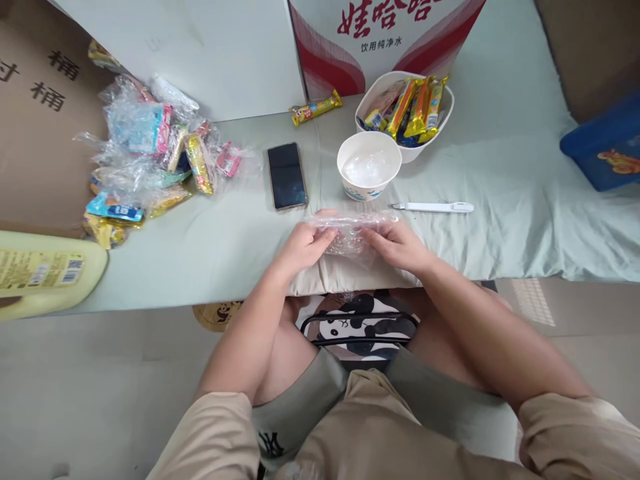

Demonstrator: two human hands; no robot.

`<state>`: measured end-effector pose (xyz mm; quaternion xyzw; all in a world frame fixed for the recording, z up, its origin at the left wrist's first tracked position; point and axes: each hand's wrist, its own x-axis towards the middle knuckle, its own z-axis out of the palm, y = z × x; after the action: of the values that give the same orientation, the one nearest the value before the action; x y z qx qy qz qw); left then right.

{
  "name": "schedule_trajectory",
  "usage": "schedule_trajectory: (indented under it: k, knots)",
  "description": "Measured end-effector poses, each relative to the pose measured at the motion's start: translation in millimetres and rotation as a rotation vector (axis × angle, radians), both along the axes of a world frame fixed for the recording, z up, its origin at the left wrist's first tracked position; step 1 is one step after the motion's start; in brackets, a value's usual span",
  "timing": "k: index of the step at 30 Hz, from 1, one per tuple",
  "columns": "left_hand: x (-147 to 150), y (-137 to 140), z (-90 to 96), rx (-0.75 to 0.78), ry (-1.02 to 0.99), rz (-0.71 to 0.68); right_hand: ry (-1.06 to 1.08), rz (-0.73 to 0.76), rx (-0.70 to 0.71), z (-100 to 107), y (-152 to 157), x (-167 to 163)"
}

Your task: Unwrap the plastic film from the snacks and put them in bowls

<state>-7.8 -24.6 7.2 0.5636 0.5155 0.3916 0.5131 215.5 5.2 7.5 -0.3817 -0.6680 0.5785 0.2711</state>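
A clear plastic bag (350, 248) is stretched between my two hands at the front edge of the cloth-covered surface. My left hand (313, 243) pinches its left side, thumb on top. On the opposite side my right hand (395, 241) grips the bag the same way. Whether anything lies inside the bag I cannot make out. Just beyond my hands stands a white paper bowl (370, 188) with something clear and shiny in it. A white pen-like cutter (435, 207) lies to the right of the bowl, near my right hand.
Behind the bowl, a white tub (448, 115) holds yellow-wrapped sticks. One wrapped stick (316, 108) lies by the boxes. A phone (287, 176) rests left of the bowl. Farther left is a heap of packaged snacks (145, 153), beside a yellow jug (55, 270). A blue bin (605, 150) stands right.
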Motion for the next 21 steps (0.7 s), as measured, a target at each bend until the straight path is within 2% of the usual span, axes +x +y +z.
schedule_trajectory:
  k: [2, 4, 7, 9, 11, 15, 17, 19, 21]
  knots:
    - [-4, -3, 2.9, -0.022, -0.054, -0.006, 0.063, -0.037, -0.071, 0, -1, 1]
    - [-10, -5, 7.5, -0.104, -0.209, -0.061, 0.259, -0.051, -0.210, 4, -4, 3]
    - [-19, -6, 13.2, -0.180, -0.391, -0.212, 0.486, 0.070, -0.407, 11, -5, 6]
    - [-21, -5, 12.9, -0.157, -0.354, -0.236, 0.458, 0.167, -0.454, 13, -3, 8]
    - [-19, -3, 9.3, -0.093, -0.155, -0.166, 0.299, 0.140, -0.372, 12, -2, 7]
    - [-6, -3, 3.7, 0.205, 0.344, 0.177, -0.115, -0.258, 0.038, 4, -3, 1]
    - [2, -5, 5.1, 0.334, 0.455, 0.276, -0.214, -0.374, 0.241, 3, -5, -2]
    - [9, -8, 7.8, 0.325, 0.396, 0.182, -0.150, -0.304, 0.318, 6, -8, -5]
    - [15, -10, 9.9, 0.225, 0.214, -0.001, 0.028, -0.088, 0.235, 10, -11, -8]
